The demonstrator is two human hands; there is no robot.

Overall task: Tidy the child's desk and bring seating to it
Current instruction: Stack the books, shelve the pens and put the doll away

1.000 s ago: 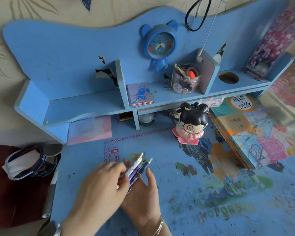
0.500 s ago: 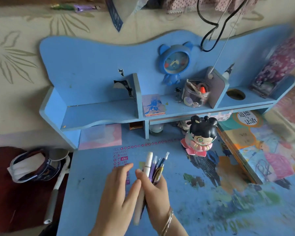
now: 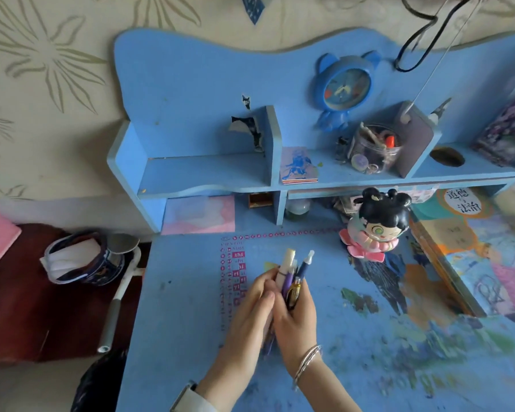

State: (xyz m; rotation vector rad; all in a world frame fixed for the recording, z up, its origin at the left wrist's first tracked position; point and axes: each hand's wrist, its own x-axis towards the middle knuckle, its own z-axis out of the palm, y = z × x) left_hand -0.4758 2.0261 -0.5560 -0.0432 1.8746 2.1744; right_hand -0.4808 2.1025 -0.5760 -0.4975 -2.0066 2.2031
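My right hand [image 3: 295, 316] and left hand [image 3: 250, 319] now grip the bundle of coloured plastic pens [image 3: 292, 278] upright above the blue painted desk [image 3: 191, 307], tips squared, ready for storing.

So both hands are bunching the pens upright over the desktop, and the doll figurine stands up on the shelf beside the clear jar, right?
Not quite. The head view shows the doll figurine standing on the desktop, below the shelf; only the clear jar sits up there. The rest holds: the left hand and right hand bunch the pens upright.
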